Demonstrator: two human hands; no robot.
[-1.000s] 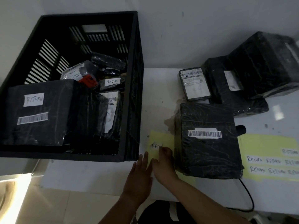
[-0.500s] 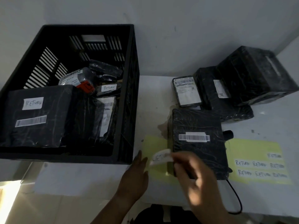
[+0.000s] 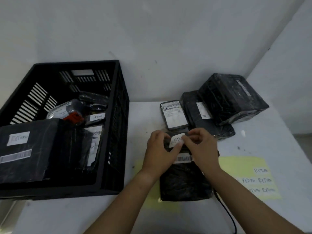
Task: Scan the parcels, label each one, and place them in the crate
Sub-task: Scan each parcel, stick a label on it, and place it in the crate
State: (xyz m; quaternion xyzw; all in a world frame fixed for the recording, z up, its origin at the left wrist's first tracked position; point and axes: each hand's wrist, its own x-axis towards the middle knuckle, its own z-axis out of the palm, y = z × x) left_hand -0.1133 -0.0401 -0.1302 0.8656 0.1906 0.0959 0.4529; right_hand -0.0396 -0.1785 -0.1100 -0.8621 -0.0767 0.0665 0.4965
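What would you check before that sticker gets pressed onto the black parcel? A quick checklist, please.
1. Label pinched by left hand and right hand: ok.
2. Label held over the parcel, at its far end: ok.
3. Barcode left uncovered: ok, the label is held beyond it.
4. Label lying flat on the wrap: not ok, it is curled and not yet pressed down.
5. Parcel already scanned: cannot tell.
6. Room in the crate: ok, its far end shows bare walls above the parcels.
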